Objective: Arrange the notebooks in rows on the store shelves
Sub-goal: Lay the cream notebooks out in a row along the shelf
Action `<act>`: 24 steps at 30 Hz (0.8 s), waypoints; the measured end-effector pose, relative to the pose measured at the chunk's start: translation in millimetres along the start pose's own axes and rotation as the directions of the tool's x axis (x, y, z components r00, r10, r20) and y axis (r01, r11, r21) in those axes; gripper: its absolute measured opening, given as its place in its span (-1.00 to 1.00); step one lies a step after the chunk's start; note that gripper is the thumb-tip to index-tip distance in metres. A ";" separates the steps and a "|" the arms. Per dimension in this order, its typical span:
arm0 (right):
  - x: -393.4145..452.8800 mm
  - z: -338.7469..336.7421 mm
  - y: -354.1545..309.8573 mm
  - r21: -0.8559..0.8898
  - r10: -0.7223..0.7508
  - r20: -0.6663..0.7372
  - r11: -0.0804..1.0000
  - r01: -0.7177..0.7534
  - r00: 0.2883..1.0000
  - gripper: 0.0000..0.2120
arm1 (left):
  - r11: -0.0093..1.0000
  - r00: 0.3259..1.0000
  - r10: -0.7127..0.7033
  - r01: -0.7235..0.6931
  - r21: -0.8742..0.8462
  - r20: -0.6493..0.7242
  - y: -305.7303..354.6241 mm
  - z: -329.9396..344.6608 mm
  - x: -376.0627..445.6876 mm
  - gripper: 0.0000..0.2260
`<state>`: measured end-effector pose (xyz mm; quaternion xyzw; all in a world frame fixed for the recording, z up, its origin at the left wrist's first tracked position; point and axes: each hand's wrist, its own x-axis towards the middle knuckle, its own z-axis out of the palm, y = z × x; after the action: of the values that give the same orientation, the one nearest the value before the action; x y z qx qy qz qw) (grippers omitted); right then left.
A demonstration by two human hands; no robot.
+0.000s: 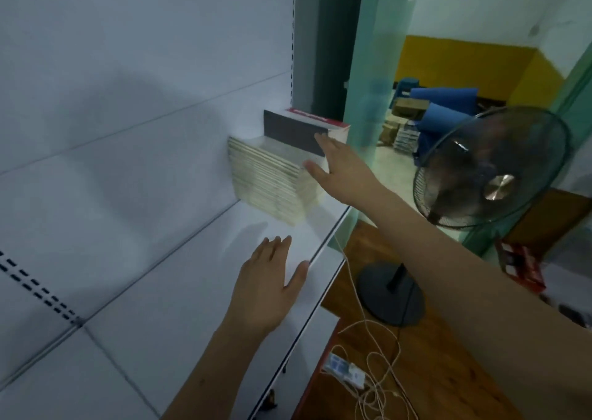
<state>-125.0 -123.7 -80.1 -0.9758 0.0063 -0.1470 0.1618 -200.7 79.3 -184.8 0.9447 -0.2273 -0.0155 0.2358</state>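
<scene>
One row of blurred, uncountable notebooks (272, 179) was seen on the white shelf (198, 278); the right hand (339, 166) pressed it with fingers straight, the left hand (269, 288) relaxed beside.

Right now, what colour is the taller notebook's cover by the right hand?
Dark grey cover, red along its top edge; head view.
</scene>
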 end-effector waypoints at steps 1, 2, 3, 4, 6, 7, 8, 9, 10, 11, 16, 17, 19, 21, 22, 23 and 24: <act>16.2 10.8 8.8 0.017 -0.029 0.048 0.999 0.028 0.998 -0.34 | 1.000 1.000 -0.016 0.017 0.003 -0.025 0.4 5.3 11.3 -0.28; 31.9 21.9 17.5 0.050 -0.057 0.099 0.997 0.052 0.993 -0.32 | 0.999 0.998 -0.043 0.043 0.017 -0.049 1.7 10.1 22.2 -0.24; 46.3 32.8 25.0 0.094 -0.082 0.145 0.993 0.069 0.986 -0.30 | 0.996 0.995 -0.077 0.080 0.035 -0.071 3.6 13.8 32.5 -0.22; 59.9 42.8 31.2 0.135 -0.099 0.183 0.988 0.075 0.978 -0.28 | 0.991 0.989 -0.120 0.124 0.048 -0.087 6.4 16.4 42.5 -0.22; 82.8 59.7 38.6 0.155 -0.130 0.253 0.984 0.093 0.959 -0.32 | 0.975 0.971 -0.213 0.219 0.041 -0.109 13.5 15.2 62.2 -0.30; 89.9 68.1 40.4 0.144 -0.155 0.273 0.982 0.119 0.950 -0.38 | 0.966 0.959 -0.251 0.257 0.029 -0.129 15.7 12.5 70.9 -0.35; 93.2 75.9 40.8 0.141 -0.182 0.261 0.979 0.149 0.948 -0.43 | 0.956 0.944 -0.290 0.294 -0.001 -0.160 18.0 7.6 77.7 -0.39; 92.7 80.8 38.7 0.150 -0.208 0.217 0.972 0.178 0.954 -0.47 | 0.940 0.921 -0.340 0.335 -0.057 -0.189 18.0 2.0 83.5 -0.41; 90.5 83.4 35.6 0.150 -0.225 0.156 0.968 0.202 0.962 -0.52 | 0.917 0.894 -0.395 0.372 -0.143 -0.210 18.8 -5.1 87.9 -0.42; 86.5 84.4 32.0 0.128 -0.231 0.095 0.968 0.218 0.968 -0.56 | 0.881 0.865 -0.452 0.396 -0.258 -0.216 18.5 -11.7 91.6 -0.43; 38.7 77.5 0.5 0.218 -0.320 -0.201 0.907 0.361 0.926 -0.63 | 0.475 0.797 -0.582 0.172 -0.863 -0.162 31.1 -43.5 99.7 -0.67; 28.2 72.7 -6.6 0.255 -0.399 -0.200 0.861 0.441 0.895 -0.58 | 0.285 0.808 -0.580 0.083 -0.955 -0.103 31.4 -50.3 100.3 -0.68; 10.8 63.3 -17.9 0.327 -0.623 -0.060 0.725 0.605 0.780 -0.45 | 0.054 0.779 -0.623 -0.048 -0.997 -0.072 27.6 -62.4 95.7 -0.67; 5.8 52.5 -21.1 0.367 -0.751 0.077 0.633 0.682 0.656 -0.33 | 0.085 0.646 -0.748 -0.136 -0.987 -0.154 18.1 -67.5 85.1 -0.80; 11.2 49.2 -19.4 0.374 -0.749 0.097 0.638 0.673 0.656 -0.28 | 0.153 0.576 -0.787 -0.162 -0.975 -0.220 12.9 -66.7 77.1 -0.81; 20.8 49.8 -15.3 0.354 -0.712 0.074 0.674 0.649 0.699 -0.24 | 0.214 0.527 -0.802 -0.185 -0.959 -0.280 6.8 -64.8 69.4 -0.76; 34.9 53.6 -9.3 0.301 -0.642 0.022 0.736 0.607 0.767 -0.22 | 0.254 0.496 -0.806 -0.204 -0.945 -0.324 3.3 -65.1 62.0 -0.72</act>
<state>-76.5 -100.1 -115.7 -0.8957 -0.3523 -0.1310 0.2375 -137.7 78.1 -120.7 0.5437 0.1823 0.2285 0.7868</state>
